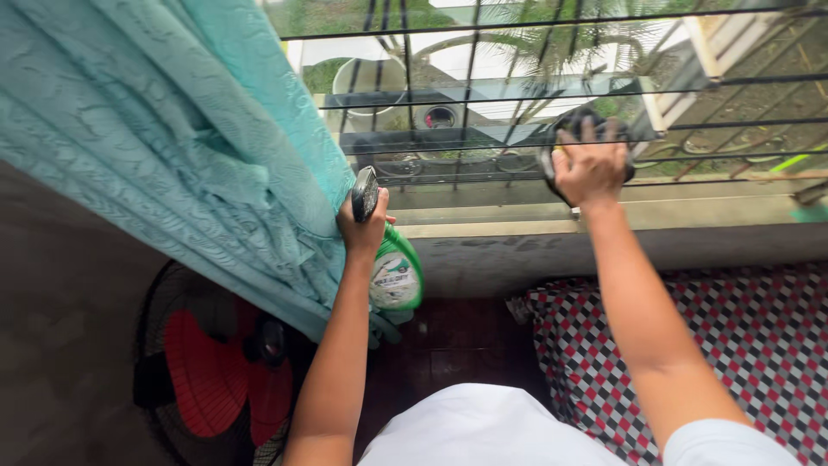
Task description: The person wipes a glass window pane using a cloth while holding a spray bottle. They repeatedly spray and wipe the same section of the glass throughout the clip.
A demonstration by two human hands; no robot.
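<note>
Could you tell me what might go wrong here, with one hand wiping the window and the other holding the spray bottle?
1. The left hand holds the green spray bottle hanging nozzle-up against the teal curtain; its grip might slip, or spray could wet the curtain.
2. The right hand presses a dark cloth on the glass beside the window bars; knuckles might knock them.
3. The fan stands below the bottle; drips could land on it.

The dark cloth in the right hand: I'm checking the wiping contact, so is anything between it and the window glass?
Nothing visible. The right hand presses the dark cloth against the window glass. The metal bars appear to lie beyond the pane, and the teal curtain hangs left.
</note>
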